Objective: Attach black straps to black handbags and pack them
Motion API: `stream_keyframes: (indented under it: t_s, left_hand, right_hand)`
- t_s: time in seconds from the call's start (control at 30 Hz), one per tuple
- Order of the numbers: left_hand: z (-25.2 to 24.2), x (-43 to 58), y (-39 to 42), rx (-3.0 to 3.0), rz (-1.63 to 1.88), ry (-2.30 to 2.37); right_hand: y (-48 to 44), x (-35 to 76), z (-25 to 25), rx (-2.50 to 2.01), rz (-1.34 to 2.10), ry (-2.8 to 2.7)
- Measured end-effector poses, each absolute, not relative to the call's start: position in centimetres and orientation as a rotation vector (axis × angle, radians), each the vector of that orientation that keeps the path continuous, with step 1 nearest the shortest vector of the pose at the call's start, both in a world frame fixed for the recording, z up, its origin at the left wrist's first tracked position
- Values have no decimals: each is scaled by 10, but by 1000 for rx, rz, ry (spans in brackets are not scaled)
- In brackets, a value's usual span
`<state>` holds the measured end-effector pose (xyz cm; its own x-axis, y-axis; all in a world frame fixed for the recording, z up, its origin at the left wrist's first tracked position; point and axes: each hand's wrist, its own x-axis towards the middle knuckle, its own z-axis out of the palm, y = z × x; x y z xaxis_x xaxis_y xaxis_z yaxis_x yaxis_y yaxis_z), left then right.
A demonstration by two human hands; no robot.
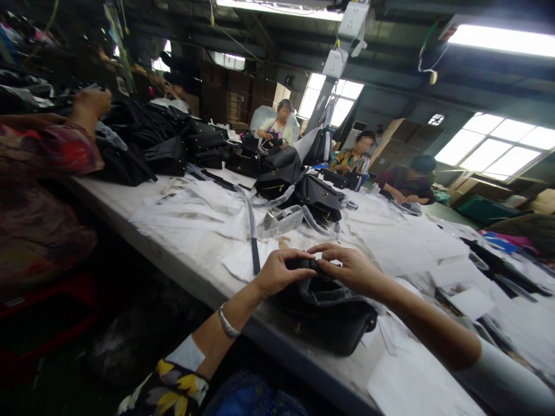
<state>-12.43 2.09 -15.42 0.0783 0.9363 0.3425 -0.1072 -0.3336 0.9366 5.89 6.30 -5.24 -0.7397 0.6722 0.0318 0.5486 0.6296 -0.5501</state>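
A black handbag (342, 326) lies near the table's front edge, with small gold-coloured studs and clear plastic wrap around its upper part. My left hand (287, 270) pinches a black piece at the top of the bag between thumb and fingers. From the other side, my right hand (342, 267) closes on the same piece, its fingertips almost meeting the left ones. Whether that piece is a handle or a strap end I cannot tell. Just beyond my hands is a clear plastic box (281, 222). A dark strap (254, 254) with a wrapped upper part lies to the left.
White sheets (191, 202) and paper scraps cover much of the white table (151, 245). Finished-looking black bags (318, 199) stand in the middle, more in a pile (143, 127) at left. A co-worker's arm (89, 110) reaches in there; several people work across the table.
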Motion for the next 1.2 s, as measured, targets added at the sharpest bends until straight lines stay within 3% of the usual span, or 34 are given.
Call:
stream_keyframes:
  t_s: [0.3,0.53,0.77,1.07,1.2]
  left_hand:
    - [-148,-133,15,1552,1432,943]
    - [-153,-140,18,1499,1451,910]
    - [-159,-132,21,1412,1488,905]
    - [-157,-127,19,1375,1541,923]
    - [-158,-127,15,1353,1525,930]
  right_hand:
    - [54,59,-52,-1260,400,-2678]
    - [58,62,-47,-1168,420,-2628]
    - [49,55,-49,-1205,-43,-2602]
    - [51,45,-44,-1267,209,-2625]
    - [59,45,-44,-1183,494,-2704]
